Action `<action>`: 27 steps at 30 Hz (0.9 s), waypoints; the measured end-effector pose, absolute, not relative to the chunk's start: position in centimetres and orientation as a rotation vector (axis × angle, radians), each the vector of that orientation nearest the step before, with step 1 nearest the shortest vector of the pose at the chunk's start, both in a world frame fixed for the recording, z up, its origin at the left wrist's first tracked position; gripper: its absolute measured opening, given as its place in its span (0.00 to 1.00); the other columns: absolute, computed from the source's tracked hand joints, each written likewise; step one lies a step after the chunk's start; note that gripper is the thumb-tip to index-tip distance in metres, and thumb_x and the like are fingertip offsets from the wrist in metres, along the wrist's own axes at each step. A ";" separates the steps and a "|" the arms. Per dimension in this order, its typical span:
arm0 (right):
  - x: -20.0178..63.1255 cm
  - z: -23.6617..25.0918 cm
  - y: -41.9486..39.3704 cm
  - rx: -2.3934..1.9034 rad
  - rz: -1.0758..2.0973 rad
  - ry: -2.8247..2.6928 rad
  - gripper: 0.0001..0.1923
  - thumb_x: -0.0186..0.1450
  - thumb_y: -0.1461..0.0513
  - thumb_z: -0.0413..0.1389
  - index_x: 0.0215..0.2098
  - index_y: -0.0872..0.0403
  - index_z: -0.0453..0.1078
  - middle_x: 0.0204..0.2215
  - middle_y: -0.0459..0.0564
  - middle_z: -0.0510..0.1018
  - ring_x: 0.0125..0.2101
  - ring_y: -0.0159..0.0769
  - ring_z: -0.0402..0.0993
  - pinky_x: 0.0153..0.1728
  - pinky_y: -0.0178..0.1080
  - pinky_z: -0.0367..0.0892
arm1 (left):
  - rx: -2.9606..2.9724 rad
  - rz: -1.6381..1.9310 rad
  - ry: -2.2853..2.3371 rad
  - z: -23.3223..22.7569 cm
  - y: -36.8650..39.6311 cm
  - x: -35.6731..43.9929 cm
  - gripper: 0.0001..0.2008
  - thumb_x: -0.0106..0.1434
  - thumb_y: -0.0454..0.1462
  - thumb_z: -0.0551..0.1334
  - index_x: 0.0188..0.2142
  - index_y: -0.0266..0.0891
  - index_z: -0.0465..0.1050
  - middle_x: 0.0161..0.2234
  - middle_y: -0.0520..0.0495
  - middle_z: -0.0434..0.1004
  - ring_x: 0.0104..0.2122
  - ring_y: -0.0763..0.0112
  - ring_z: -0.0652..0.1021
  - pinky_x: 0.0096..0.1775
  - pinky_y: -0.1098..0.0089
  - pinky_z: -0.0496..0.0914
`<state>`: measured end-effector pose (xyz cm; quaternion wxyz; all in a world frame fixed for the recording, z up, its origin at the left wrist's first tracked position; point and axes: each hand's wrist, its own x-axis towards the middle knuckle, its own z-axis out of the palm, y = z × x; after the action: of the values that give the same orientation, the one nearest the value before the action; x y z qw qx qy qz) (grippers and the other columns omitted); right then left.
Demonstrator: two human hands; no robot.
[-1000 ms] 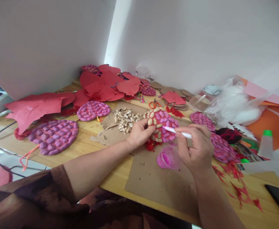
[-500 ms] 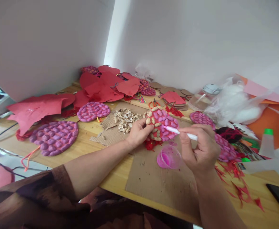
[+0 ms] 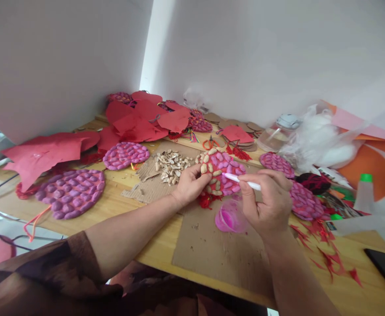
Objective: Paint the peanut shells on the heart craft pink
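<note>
Head view: left hand (image 3: 189, 186) fingers grip peanut-shell disc (image 3: 221, 172); right hand (image 3: 268, 204) fingers pinch brush (image 3: 241, 180).

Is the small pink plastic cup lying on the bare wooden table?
No, the small pink plastic cup sits on a flat brown cardboard sheet.

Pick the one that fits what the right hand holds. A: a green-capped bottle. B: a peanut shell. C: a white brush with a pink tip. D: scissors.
C: the right hand grips a white brush whose pink tip touches the shell disc that the left hand steadies; the scissors and the bottle lie untouched on the table.
</note>
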<state>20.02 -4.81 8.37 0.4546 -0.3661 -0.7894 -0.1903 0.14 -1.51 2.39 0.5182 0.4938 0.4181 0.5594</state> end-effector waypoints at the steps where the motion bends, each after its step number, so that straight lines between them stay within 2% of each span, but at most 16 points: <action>1: 20.1 8.4 -4.8 -0.906 -0.472 -1.923 0.03 0.71 0.63 0.60 0.41 0.49 0.76 0.33 0.46 0.85 0.41 0.44 0.79 0.46 0.49 0.69 | 1.185 1.341 0.999 2.4 -1.5 0.2 0.10 0.57 0.44 0.67 0.32 0.40 0.75 0.27 0.52 0.75 0.24 0.73 0.70 0.26 0.73 0.66; 8: 20.2 8.9 -5.3 -0.879 -0.395 -1.950 0.02 0.70 0.61 0.60 0.37 0.49 0.75 0.29 0.46 0.82 0.37 0.44 0.80 0.45 0.49 0.68 | 1.140 1.351 1.005 2.3 -1.5 0.3 0.11 0.57 0.44 0.67 0.30 0.40 0.72 0.27 0.52 0.73 0.25 0.73 0.70 0.26 0.74 0.65; 13: 20.1 8.7 -5.0 -0.877 -0.394 -1.978 0.02 0.71 0.62 0.60 0.39 0.51 0.75 0.32 0.46 0.84 0.39 0.42 0.80 0.45 0.47 0.68 | 1.156 1.350 1.009 2.0 -1.3 0.2 0.11 0.56 0.44 0.67 0.31 0.39 0.73 0.25 0.53 0.72 0.23 0.73 0.69 0.24 0.74 0.63; 17: 20.3 8.5 -4.9 -0.871 -0.365 -1.911 0.03 0.71 0.62 0.60 0.41 0.51 0.76 0.33 0.48 0.83 0.41 0.43 0.80 0.47 0.47 0.69 | 1.186 1.367 0.995 1.8 -1.0 0.2 0.09 0.56 0.42 0.68 0.31 0.38 0.75 0.26 0.52 0.74 0.25 0.72 0.72 0.28 0.73 0.68; 20: 20.3 8.5 -4.8 -0.882 -0.318 -1.966 0.03 0.71 0.61 0.60 0.40 0.51 0.76 0.33 0.47 0.83 0.39 0.41 0.80 0.45 0.46 0.68 | 1.184 1.392 0.965 1.7 -1.0 0.2 0.08 0.57 0.41 0.68 0.31 0.38 0.76 0.28 0.51 0.77 0.28 0.70 0.74 0.32 0.71 0.72; 27: 20.3 8.4 -4.4 -0.879 -0.417 -1.908 0.02 0.71 0.63 0.61 0.41 0.51 0.76 0.33 0.47 0.84 0.40 0.42 0.79 0.46 0.47 0.69 | 1.268 1.385 1.001 1.7 -1.0 0.1 0.08 0.57 0.41 0.66 0.30 0.38 0.76 0.27 0.51 0.75 0.28 0.70 0.73 0.31 0.71 0.69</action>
<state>20.34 -4.45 8.41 0.4795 -0.3600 -0.7819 -0.1707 0.14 -0.99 1.73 0.4855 0.5209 0.4114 0.5690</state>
